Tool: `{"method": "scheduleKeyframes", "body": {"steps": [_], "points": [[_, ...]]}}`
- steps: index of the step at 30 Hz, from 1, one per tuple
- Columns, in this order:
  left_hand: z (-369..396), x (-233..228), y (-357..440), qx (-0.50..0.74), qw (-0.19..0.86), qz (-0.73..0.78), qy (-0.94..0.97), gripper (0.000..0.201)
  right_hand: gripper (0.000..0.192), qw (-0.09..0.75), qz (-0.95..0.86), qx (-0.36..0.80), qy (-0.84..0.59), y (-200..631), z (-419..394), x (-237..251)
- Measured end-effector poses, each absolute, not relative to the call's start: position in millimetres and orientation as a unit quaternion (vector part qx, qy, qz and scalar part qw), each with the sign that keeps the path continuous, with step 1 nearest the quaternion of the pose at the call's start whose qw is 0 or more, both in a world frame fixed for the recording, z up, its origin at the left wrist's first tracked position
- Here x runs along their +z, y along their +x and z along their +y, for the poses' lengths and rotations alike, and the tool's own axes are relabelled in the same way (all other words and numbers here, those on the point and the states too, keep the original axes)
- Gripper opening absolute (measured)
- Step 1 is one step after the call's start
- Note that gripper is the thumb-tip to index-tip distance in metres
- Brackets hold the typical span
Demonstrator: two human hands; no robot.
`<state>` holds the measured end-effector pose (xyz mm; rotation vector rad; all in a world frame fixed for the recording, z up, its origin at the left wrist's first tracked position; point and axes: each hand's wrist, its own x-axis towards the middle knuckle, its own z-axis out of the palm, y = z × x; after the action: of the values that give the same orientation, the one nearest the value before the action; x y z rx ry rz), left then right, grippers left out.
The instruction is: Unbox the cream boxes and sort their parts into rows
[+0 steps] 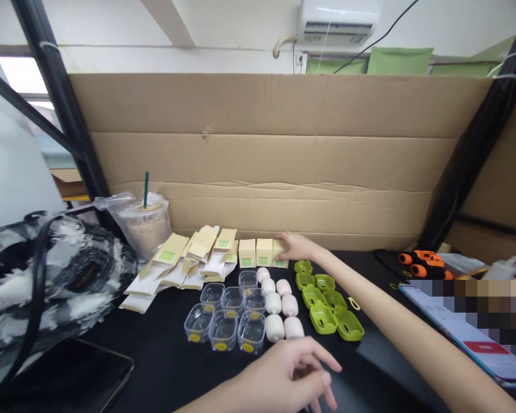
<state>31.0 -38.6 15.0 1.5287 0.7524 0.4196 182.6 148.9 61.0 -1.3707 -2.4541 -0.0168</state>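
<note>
at the cardboard wall, right hand (296, 246) touches a cream box (279, 253).

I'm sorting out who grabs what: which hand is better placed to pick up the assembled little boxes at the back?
Right. The right hand already touches the assembled boxes; the left hand hovers near the table's front edge.

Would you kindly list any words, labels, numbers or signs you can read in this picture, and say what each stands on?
No text is legible.
Green labels on the small cream boxes: too small to read.
Yellow round stickers on the clear plastic trays: too small to read.
Phone screen: blurred, with a red bar, unreadable.
Patterned bag: a faint mark, unreadable.
</note>
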Motion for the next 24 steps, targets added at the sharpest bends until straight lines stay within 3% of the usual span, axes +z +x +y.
{"method": "scheduleKeyframes", "body": {"steps": [4, 8, 10, 14, 17, 20, 24], "points": [[-36.6, 15.1, 31.4, 0.223, 0.633, 0.314, 0.671, 0.024, 0.03, 0.199, -0.865, -0.01, -0.46, 185.6, 144.8, 61.1], [-36.7, 19.7, 28.8, 0.295, 0.63, 0.29, 0.657, 0.023, 0.033, 0.285, -0.85, -0.018, -0.442, 202.9, 113.9, 68.2], [-36.7, 30.6, 24.3, 0.364, 0.563, 0.285, 0.685, 0.022, 0.043, 0.326, -0.842, -0.007, -0.429, 212.5, 89.4, 73.1], [-29.5, 63.2, 17.5, 0.452, 0.303, 0.295, 0.786, 0.015, 0.056, 0.359, -0.842, 0.04, -0.4, 224.9, 32.6, 78.5], [-18.1, 75.6, 18.9, 0.436, 0.186, 0.299, 0.828, 0.036, 0.052, 0.376, -0.838, 0.085, -0.386, 227.7, -1.4, 69.7], [-8.4, 68.9, 19.6, 0.397, 0.175, 0.29, 0.853, 0.065, 0.052, 0.41, -0.826, 0.109, -0.372, 227.2, -18.7, 49.1], [-5.3, 53.3, 12.6, 0.379, 0.172, 0.265, 0.87, 0.06, 0.055, 0.403, -0.837, 0.074, -0.362, 224.1, -23.6, 25.9]]}}
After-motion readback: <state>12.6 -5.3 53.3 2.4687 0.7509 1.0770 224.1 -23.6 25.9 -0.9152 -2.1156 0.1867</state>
